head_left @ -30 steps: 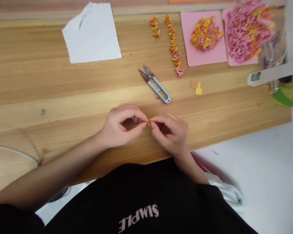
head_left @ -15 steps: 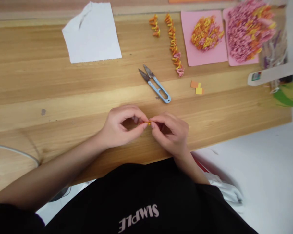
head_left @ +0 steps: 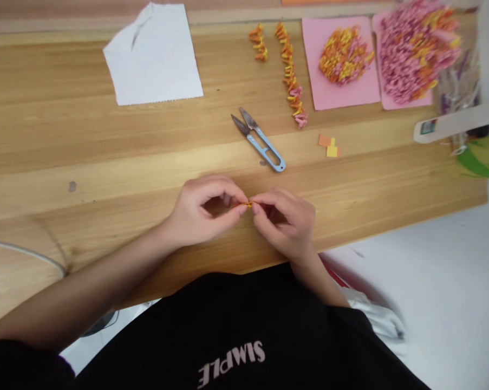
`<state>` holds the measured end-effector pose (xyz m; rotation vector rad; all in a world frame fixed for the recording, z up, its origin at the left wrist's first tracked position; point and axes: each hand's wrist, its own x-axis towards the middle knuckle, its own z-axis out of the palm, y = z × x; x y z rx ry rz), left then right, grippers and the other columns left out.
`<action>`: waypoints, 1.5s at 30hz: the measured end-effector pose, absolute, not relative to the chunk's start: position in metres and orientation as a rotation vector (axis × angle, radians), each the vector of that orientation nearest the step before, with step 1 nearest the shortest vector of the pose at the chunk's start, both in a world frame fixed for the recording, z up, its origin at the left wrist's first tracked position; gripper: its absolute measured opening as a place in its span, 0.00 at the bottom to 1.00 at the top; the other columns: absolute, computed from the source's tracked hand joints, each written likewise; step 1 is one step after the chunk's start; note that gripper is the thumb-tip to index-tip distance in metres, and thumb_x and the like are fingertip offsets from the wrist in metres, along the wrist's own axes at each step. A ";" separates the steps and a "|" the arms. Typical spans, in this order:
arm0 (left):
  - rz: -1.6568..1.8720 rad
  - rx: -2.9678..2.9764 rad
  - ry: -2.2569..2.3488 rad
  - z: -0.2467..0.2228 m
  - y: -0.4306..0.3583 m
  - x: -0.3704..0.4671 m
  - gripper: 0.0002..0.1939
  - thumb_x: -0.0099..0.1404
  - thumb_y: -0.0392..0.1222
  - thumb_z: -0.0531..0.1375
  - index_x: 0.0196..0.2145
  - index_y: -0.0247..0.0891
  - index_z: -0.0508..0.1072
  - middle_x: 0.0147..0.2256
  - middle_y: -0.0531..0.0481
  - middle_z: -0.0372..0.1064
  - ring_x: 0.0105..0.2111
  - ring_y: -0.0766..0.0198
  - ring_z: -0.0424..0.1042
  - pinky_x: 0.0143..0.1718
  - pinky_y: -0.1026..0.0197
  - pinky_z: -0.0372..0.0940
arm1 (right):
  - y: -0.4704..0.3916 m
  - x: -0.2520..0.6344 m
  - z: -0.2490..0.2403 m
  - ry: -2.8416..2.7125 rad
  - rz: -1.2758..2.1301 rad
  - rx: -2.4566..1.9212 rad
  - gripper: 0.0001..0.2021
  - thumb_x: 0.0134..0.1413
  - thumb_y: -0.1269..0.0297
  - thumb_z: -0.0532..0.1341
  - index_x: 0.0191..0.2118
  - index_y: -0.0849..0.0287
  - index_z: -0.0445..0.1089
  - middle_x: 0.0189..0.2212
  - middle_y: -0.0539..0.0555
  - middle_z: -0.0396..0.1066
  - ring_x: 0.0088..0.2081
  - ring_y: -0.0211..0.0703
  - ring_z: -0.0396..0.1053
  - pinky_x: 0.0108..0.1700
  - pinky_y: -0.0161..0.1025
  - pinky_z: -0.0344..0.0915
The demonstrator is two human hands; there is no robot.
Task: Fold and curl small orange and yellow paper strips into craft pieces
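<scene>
Between my hands is a small orange-and-yellow folded paper piece (head_left: 249,205), mostly covered by fingertips. My left hand (head_left: 207,211) pinches its left end between thumb and forefinger. From the other side, my right hand (head_left: 287,219) is closed on it in a like pinch. Just beyond the hands lie thread snips (head_left: 264,145) with light blue handles, blades apart and pointing away to the left. Small orange and yellow paper squares (head_left: 329,146) rest on the wood to the right of the snips.
A torn white sheet (head_left: 157,59) lies at the back left. Folded pieces stand in a short row (head_left: 259,43) and a longer row (head_left: 289,73). Two pink sheets (head_left: 315,92) carry heaps of them. A white cable (head_left: 25,249) crosses the table (head_left: 118,157) at left.
Hardly anything differs. Both hands keep their pinch in the same place, with a very slight shift at the right hand.
</scene>
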<state>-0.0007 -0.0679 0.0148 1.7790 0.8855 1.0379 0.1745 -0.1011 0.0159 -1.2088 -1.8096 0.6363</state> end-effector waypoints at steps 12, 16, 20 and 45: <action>1.073 1.786 0.890 0.014 -0.068 0.000 0.03 0.58 0.31 0.63 0.29 0.37 0.74 0.23 0.52 0.71 0.22 0.69 0.68 0.24 0.66 0.64 | -0.101 0.175 0.016 -1.809 0.648 -1.197 0.05 0.55 0.74 0.60 0.33 0.58 0.71 0.22 0.47 0.69 0.23 0.33 0.64 0.25 0.32 0.60; 1.057 1.780 0.883 0.014 -0.068 0.000 0.03 0.58 0.32 0.63 0.29 0.37 0.74 0.24 0.52 0.72 0.22 0.68 0.68 0.24 0.65 0.64 | -0.101 0.175 0.016 -1.810 0.640 -1.204 0.05 0.56 0.73 0.60 0.33 0.57 0.71 0.22 0.47 0.69 0.23 0.33 0.63 0.25 0.32 0.60; 1.058 1.793 0.881 0.013 -0.069 0.000 0.02 0.58 0.32 0.64 0.29 0.36 0.74 0.24 0.51 0.71 0.23 0.68 0.68 0.24 0.65 0.64 | -0.101 0.175 0.016 -1.819 0.631 -1.200 0.05 0.55 0.74 0.60 0.33 0.58 0.71 0.22 0.47 0.69 0.22 0.33 0.64 0.25 0.32 0.60; 1.076 1.792 0.886 0.013 -0.068 0.001 0.04 0.58 0.29 0.62 0.29 0.36 0.74 0.23 0.52 0.70 0.22 0.69 0.68 0.24 0.65 0.63 | -0.102 0.175 0.015 -1.816 0.645 -1.211 0.04 0.56 0.73 0.60 0.33 0.58 0.71 0.23 0.47 0.69 0.23 0.33 0.64 0.26 0.32 0.61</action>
